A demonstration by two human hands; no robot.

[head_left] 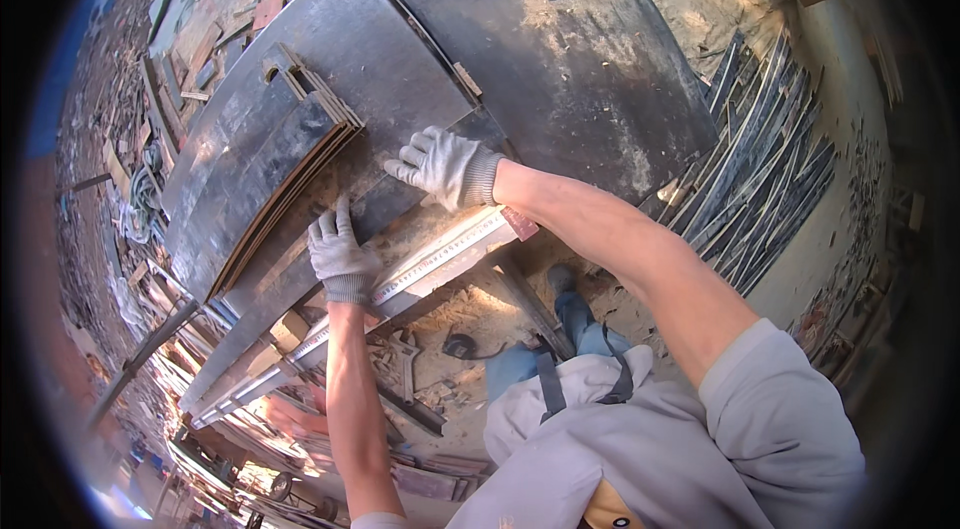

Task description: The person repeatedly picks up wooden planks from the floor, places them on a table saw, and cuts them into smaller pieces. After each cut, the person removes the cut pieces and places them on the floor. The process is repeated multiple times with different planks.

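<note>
Both my hands wear grey work gloves. My left hand (pixel 340 247) rests flat with fingers spread on a narrow dark plywood strip (pixel 385 209) lying along the near edge of a workbench. My right hand (pixel 445 166) presses down on the same strip farther to the right, fingers apart. A stack of dark plywood boards (pixel 270 174) with notched corners lies just beyond my hands. A metal ruler rail (pixel 440 254) runs along the bench edge beneath my left wrist.
A large dark sheet (pixel 560 39) dusted with sawdust covers the bench behind. Long dark strips (pixel 760 159) lie piled on the ground at right. Wood offcuts and scrap (pixel 200 29) litter the ground at left, and tools lie under the bench.
</note>
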